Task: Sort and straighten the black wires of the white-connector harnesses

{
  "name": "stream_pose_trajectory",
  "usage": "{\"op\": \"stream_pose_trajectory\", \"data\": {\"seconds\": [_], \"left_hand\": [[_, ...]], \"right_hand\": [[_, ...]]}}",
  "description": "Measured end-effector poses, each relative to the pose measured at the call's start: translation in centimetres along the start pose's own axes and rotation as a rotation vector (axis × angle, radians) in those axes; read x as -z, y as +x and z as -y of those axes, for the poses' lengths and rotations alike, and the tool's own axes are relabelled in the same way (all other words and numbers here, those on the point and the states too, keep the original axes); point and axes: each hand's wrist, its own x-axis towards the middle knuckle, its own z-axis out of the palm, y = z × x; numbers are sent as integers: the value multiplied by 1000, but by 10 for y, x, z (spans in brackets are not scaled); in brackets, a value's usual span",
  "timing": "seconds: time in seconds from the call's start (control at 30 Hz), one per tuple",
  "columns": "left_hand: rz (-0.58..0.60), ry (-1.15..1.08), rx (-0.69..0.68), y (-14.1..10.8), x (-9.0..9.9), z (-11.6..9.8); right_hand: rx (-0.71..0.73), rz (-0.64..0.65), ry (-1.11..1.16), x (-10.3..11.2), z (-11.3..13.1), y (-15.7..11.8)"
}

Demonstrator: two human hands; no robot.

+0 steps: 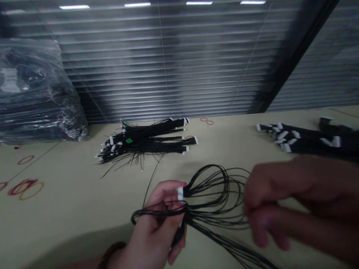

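Observation:
In the lower middle, my left hand [157, 224] is closed around a black wire harness [207, 205] with a white connector [181, 193] near the fingertips. A bundle of its thin black wires loops up and to the right, one loop bends back over my left thumb, and other strands run down to the lower right. My right hand [280, 201], smeared by motion, is at the right ends of the looped wires. Its thumb and fingers are pressed together; whether wires lie between them is hidden.
A pile of black wire harnesses [146, 140] with white connectors lies behind my left hand. More bundled harnesses [308, 138] lie at the right. A clear plastic bag [39, 93] stands at the left. Rubber bands [25, 186] lie on the table [84, 201], with blinds [174, 67] behind.

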Motion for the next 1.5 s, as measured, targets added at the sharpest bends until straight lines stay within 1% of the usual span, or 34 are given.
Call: {"op": "stream_pose_trajectory", "data": {"seconds": [0.03, 0.1, 0.17, 0.23, 0.37, 0.53, 0.7, 0.77, 0.9, 1.03, 1.13, 1.2, 1.27, 1.3, 1.4, 1.5], "left_hand": [[-6, -17, -5, -1, 0, 0], [-7, -51, -14, -3, 0, -1], [2, -75, -11, -5, 0, -2], [37, -85, -12, -6, 1, -2], [86, -67, -16, -7, 3, 0], [104, -64, -46, -8, 4, 5], [96, -41, -54, -9, 2, 3], [109, -30, -52, -8, 0, 2], [130, 16, -44, -8, 1, 3], [118, 38, 6, -8, 4, 6], [97, 10, 19, -8, 2, 6], [52, -6, 3, -7, 0, 4], [12, -24, -11, -6, -1, 2], [12, -35, -15, -6, -2, 1], [67, -45, -13, -7, -1, 2], [86, -33, 0, -10, 1, 3]], "right_hand": [[61, 27, -8, -10, 13, 2], [184, 18, -38, -27, 31, 7], [242, -28, -72, -37, 37, 11], [244, -45, -88, -40, 36, 13], [259, -71, -71, -40, 33, 12], [285, -62, -49, -42, 34, 10], [290, -76, -9, -43, 34, 10], [268, -81, -16, -43, 35, 9], [220, -30, 1, -48, 36, 5], [199, -36, -13, -54, 37, 5], [229, -81, -44, -55, 37, 6], [276, -132, -77, -53, 36, 7], [296, -128, -88, -50, 36, 7], [283, -120, -85, -49, 36, 7], [234, -119, -78, -46, 38, 9], [274, -148, -72, -47, 41, 11]]}}
